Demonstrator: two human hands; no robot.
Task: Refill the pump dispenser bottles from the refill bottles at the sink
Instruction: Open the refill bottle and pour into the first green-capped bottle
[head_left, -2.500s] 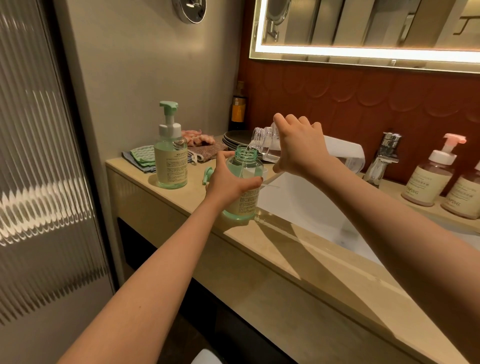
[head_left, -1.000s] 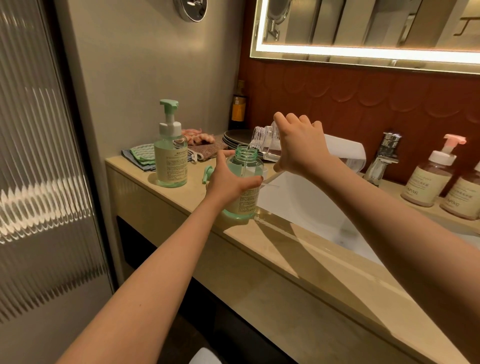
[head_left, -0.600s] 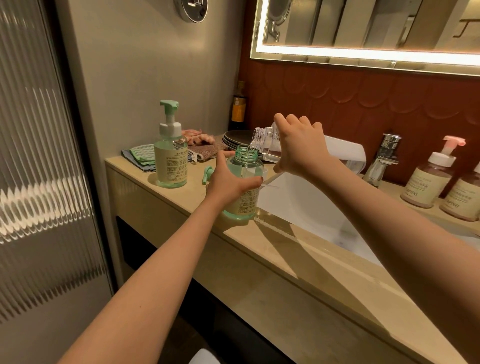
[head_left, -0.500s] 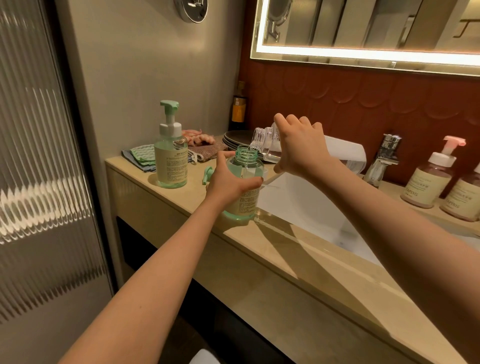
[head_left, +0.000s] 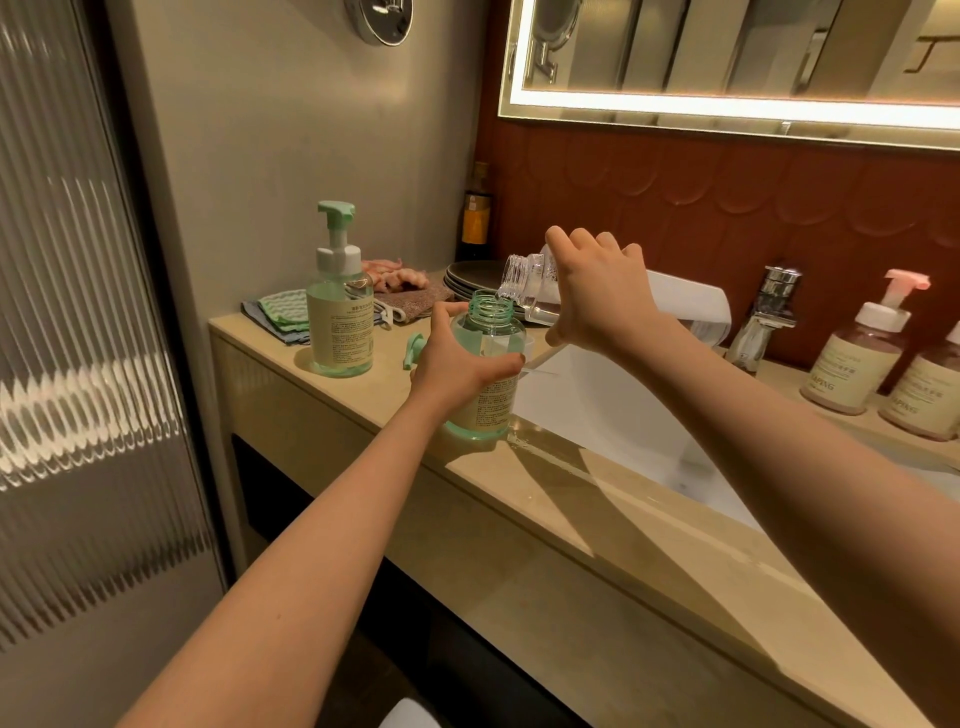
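An uncapped green dispenser bottle (head_left: 487, 332) stands on the beige counter (head_left: 545, 499) at the sink's left edge, and my left hand (head_left: 457, 364) grips its body. My right hand (head_left: 597, 296) holds a clear refill bottle (head_left: 524, 278) tipped on its side, its mouth just above the green bottle's open neck. The bottle's green pump head (head_left: 414, 351) lies on the counter behind my left hand, mostly hidden. A second green pump bottle (head_left: 340, 312) with its pump on stands further left.
Two pink-pump bottles (head_left: 860, 358) stand right of the chrome faucet (head_left: 763, 317). Folded cloths (head_left: 278, 312), a stack of dark plates (head_left: 470, 278) and a dark bottle (head_left: 475, 218) sit at the back left. The white sink basin (head_left: 623, 415) lies under my right arm.
Almost nothing has moved: both hands keep their grips, and the clear bottle stays tipped over the green bottle's neck, raised very slightly.
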